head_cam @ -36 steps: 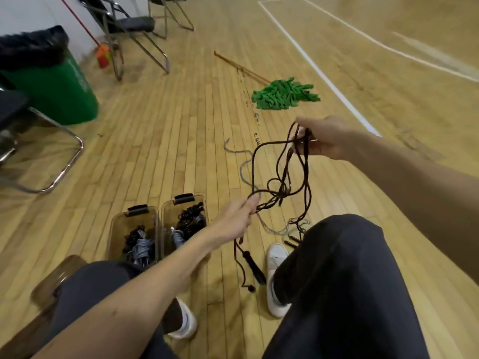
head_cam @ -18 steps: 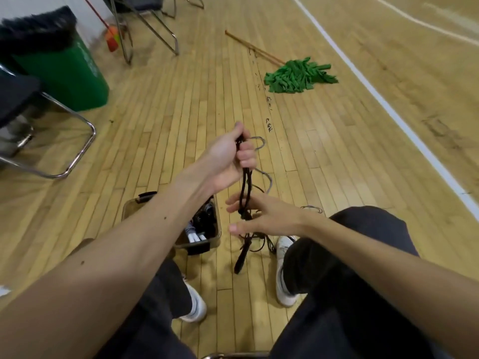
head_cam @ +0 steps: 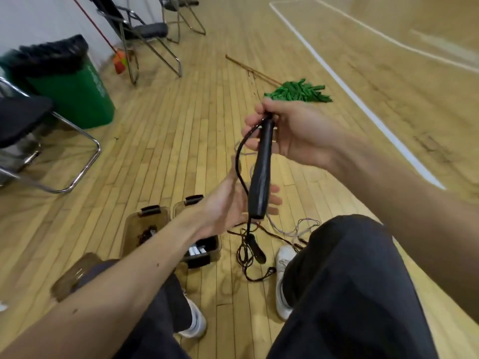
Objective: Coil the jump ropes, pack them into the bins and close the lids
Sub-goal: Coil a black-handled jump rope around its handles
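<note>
Although only the head camera looks on, it shows plenty: the person's right hand (head_cam: 293, 133) has its fingers curled round the top of the thick black handle (head_cam: 260, 172) of a thin black jump rope (head_cam: 238, 161). The handle is held upright above the wooden gym floor (head_cam: 168, 141). The left hand (head_cam: 230, 203) lies spread, palm up, behind the handle's lower end; whether it touches is lost in blur. From there the cord drops into a loose tangle on the floor, where the second black handle (head_cam: 255, 248) lies just beside a white shoe (head_cam: 285, 257). A pale grey jump rope (head_cam: 298, 229) sprawls uncoiled near it. Two clear plastic bins (head_cam: 134, 221) with black latches stand side by side and open, one holding a dark rope, the other white handles. A translucent brownish panel (head_cam: 75, 275), probably a lid, lies flat to their left. I judge the task partly done: some ropes are already packed, but the black one is still to be coiled, the grey one is untouched, and no lid is on. Half a second ago the left hand gripped the bunched cord up high while the right lay spread below; now the roles are swapped. A second ago both hands were wide apart, drawing out loops.
</note>
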### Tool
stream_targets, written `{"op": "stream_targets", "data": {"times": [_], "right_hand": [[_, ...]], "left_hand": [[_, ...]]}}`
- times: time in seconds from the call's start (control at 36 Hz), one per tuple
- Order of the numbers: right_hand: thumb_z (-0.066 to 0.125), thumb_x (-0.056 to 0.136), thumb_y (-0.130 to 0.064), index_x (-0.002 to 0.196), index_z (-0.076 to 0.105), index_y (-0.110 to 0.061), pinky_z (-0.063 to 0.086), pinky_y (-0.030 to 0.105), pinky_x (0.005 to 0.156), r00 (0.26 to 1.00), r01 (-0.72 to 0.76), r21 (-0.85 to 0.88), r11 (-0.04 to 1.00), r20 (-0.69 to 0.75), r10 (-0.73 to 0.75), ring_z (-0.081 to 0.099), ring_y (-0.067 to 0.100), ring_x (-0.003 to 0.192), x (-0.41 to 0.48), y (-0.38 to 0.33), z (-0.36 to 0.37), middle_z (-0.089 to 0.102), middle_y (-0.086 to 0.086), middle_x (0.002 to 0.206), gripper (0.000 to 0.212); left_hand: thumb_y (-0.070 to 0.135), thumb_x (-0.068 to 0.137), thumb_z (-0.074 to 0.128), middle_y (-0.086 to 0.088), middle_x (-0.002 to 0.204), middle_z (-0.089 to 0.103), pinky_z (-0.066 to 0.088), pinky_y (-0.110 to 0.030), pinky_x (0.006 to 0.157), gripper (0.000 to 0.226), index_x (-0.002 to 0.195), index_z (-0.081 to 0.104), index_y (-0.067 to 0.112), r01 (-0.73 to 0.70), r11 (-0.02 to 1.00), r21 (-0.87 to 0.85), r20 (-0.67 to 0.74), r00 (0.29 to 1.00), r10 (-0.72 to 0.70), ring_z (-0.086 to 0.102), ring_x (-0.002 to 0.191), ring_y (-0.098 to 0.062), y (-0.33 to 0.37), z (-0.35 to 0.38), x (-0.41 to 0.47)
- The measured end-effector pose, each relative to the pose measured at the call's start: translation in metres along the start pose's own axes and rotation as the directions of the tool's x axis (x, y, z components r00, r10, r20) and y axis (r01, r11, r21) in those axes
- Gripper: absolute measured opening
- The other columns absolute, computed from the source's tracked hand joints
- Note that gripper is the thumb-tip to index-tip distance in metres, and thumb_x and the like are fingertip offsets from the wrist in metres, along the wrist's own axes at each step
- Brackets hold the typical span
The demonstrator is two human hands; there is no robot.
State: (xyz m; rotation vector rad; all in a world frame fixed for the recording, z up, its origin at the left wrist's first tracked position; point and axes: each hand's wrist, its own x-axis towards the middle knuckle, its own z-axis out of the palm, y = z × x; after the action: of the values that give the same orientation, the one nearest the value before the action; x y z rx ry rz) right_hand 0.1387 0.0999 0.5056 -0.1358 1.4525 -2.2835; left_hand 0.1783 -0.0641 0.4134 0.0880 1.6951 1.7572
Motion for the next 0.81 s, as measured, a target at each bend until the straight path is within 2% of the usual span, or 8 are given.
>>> {"op": "stream_targets", "data": {"times": [0.11,0.19,0.28,0.36,0.53,0.58,0.67,0.81], "right_hand": [[0.039,0.106,-0.011,0.102,0.054,-0.006,0.060,0.032,0.062,0.998,0.040,0.128,0.991,-0.057,-0.033,0.072,0.021,0.075,0.002,-0.036,0.000,0.068,0.007,0.078,0.017],[0.039,0.104,-0.006,0.111,0.053,-0.001,0.058,0.031,0.059,0.993,0.061,0.174,0.983,-0.106,-0.043,0.072,0.025,0.076,0.000,-0.049,-0.001,0.070,0.012,0.079,0.017],[0.040,0.101,-0.004,0.111,0.053,0.000,0.056,0.030,0.054,0.991,0.061,0.145,0.988,-0.123,-0.043,0.073,0.026,0.071,-0.005,-0.052,0.003,0.071,0.014,0.079,0.017],[0.041,0.102,-0.004,0.110,0.055,0.000,0.058,0.030,0.054,0.989,0.056,0.091,0.994,-0.145,-0.042,0.074,0.024,0.069,-0.011,-0.051,0.005,0.072,0.012,0.074,0.016],[0.041,0.106,-0.012,0.105,0.056,-0.005,0.060,0.035,0.058,0.981,0.058,-0.038,0.998,-0.184,-0.064,0.074,0.025,0.073,-0.029,-0.062,-0.003,0.071,0.010,0.076,0.016],[0.042,0.107,-0.018,0.105,0.057,-0.006,0.061,0.037,0.062,0.981,0.030,-0.111,0.993,-0.189,-0.051,0.073,0.026,0.075,-0.034,-0.060,-0.005,0.069,0.012,0.082,0.019],[0.045,0.108,-0.031,0.109,0.055,-0.002,0.060,0.035,0.060,0.968,-0.009,-0.163,0.987,-0.247,-0.032,0.072,0.028,0.072,-0.042,-0.053,-0.007,0.067,0.015,0.082,0.031],[0.038,0.096,-0.070,0.109,0.054,-0.003,0.046,0.024,0.044,0.970,-0.131,-0.238,0.962,-0.231,0.075,0.059,0.018,0.058,-0.058,-0.024,0.003,0.065,0.010,0.074,0.070]], "left_hand": [[0.080,0.086,-0.001,-0.023,0.120,0.066,0.040,-0.054,0.110,0.108,0.129,0.061,0.003,0.030,1.000,-0.002,0.225,0.974,-0.028,0.061,0.118,-0.040,-0.011,0.013,-0.019],[0.085,0.081,0.015,-0.023,0.122,0.066,0.048,-0.053,0.102,0.102,0.131,0.060,0.008,0.001,0.984,-0.180,0.225,0.974,0.040,0.062,0.115,-0.041,-0.002,0.020,-0.030],[0.083,0.081,0.021,-0.018,0.123,0.066,0.058,-0.042,0.081,0.095,0.140,0.050,0.014,-0.082,0.960,-0.268,0.190,0.972,0.136,0.067,0.104,-0.035,0.015,0.023,-0.036],[0.078,0.082,0.036,-0.010,0.102,0.068,0.052,-0.028,0.060,0.084,0.134,0.051,0.013,-0.125,0.984,-0.126,0.250,0.956,0.154,0.066,0.082,-0.024,0.029,0.025,-0.045],[0.046,0.102,0.037,-0.008,0.090,0.071,0.049,-0.042,0.099,0.044,0.106,0.056,0.007,-0.151,0.908,0.391,0.150,0.984,0.099,0.071,0.096,-0.025,0.019,0.027,-0.067],[0.040,0.105,0.035,-0.008,0.081,0.069,0.049,-0.046,0.097,0.038,0.095,0.053,0.010,-0.122,0.890,0.438,0.075,0.992,0.099,0.071,0.087,-0.024,0.014,0.025,-0.072],[0.044,0.101,0.039,-0.001,0.064,0.050,0.055,-0.040,0.068,0.036,0.089,0.046,0.011,-0.113,0.946,0.302,-0.024,0.992,0.127,0.052,0.057,-0.018,0.018,0.027,-0.077],[0.034,0.104,0.039,0.004,0.057,0.035,0.028,-0.016,0.032,0.028,0.089,0.046,0.012,-0.279,0.911,-0.304,-0.176,0.956,0.234,0.032,0.038,-0.006,0.065,0.036,-0.087]]}}
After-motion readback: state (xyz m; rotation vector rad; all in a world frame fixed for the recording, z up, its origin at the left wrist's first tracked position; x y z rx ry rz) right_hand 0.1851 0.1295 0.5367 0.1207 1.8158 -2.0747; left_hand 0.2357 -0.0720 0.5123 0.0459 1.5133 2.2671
